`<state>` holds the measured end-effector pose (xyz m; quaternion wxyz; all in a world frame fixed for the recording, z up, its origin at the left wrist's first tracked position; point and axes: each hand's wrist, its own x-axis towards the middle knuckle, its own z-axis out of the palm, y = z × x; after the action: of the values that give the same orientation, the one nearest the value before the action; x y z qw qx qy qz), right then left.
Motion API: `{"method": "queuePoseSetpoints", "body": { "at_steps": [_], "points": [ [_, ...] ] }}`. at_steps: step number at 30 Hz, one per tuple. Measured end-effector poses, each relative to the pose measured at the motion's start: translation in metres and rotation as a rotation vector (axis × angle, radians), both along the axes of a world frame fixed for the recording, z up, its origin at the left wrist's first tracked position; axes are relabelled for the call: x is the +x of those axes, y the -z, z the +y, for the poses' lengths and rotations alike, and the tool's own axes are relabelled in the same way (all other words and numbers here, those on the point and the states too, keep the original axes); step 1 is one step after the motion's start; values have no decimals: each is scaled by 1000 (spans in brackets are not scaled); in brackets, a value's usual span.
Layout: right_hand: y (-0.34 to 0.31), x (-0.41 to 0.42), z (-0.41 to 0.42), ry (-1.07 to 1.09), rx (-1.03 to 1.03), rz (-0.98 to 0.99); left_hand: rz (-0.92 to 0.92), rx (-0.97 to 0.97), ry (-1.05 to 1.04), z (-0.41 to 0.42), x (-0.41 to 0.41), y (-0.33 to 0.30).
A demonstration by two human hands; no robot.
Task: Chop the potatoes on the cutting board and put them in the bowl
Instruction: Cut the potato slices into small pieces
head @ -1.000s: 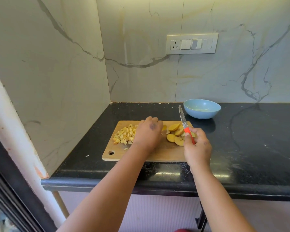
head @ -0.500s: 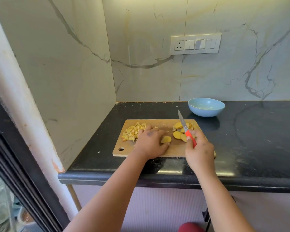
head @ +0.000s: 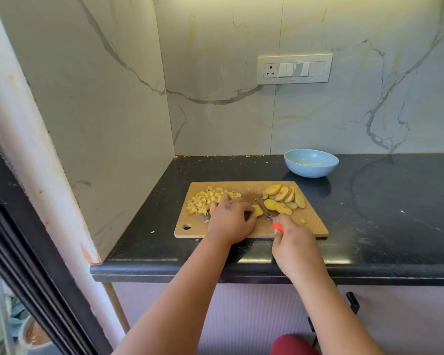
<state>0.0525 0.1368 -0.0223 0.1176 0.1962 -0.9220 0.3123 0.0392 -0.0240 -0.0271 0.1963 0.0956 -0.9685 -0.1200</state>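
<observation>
I see the wooden cutting board lying at the centre of the frame on the black counter, its hanging hole at the lower-left corner. My left hand rests on the middle of the board, fingers curled down over a single potato slice; only the right half of that slice shows past the knuckles, so I cannot say how the fingertips sit on it. My right hand is wrapped tightly around the orange handle of the knife, and most of the handle is buried in the fist. The blade angles up and left, its edge at the held slice; the blade is thin and slightly blurred, so I cannot tell whether it has entered the potato.

On the left part of the board lies a heap of diced potato, its right edge covered by the left hand. At the upper right of the board a cluster of uncut potato slices overlaps one another, and one small stray bit lies near the right hand. The pale blue bowl stands off the board, up and to the right, near the marble wall; its inside looks bare as far as I can see in. A switch panel sits on the wall above. Both forearms are cut off by the bottom of the frame.
</observation>
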Motion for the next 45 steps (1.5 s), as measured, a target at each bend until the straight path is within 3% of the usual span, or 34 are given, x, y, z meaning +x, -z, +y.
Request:
{"method": "queuePoseSetpoints", "body": {
  "at_steps": [7, 13, 18, 23, 36, 45],
  "points": [
    [-17, 9, -19, -10, 232, -74, -21, -10, 41, 6, 2, 0],
    [-23, 11, -21, 0, 267, -100, -58, 20, 29, 8, 7, -2],
    [-13, 29, 3, 23, 183, -108, -39, 99, 8, 7, 7, -1],
    [-9, 24, 7, 28, 58, 25, 17, 149, -3, 5, 8, -1],
    [-16, 24, -36, -11, 302, -53, 61, 130, -26, 7, 7, 2],
    [-6, 9, -7, 95, 76, -53, 61, 110, -1, 5, 6, 2]
  ]
}}
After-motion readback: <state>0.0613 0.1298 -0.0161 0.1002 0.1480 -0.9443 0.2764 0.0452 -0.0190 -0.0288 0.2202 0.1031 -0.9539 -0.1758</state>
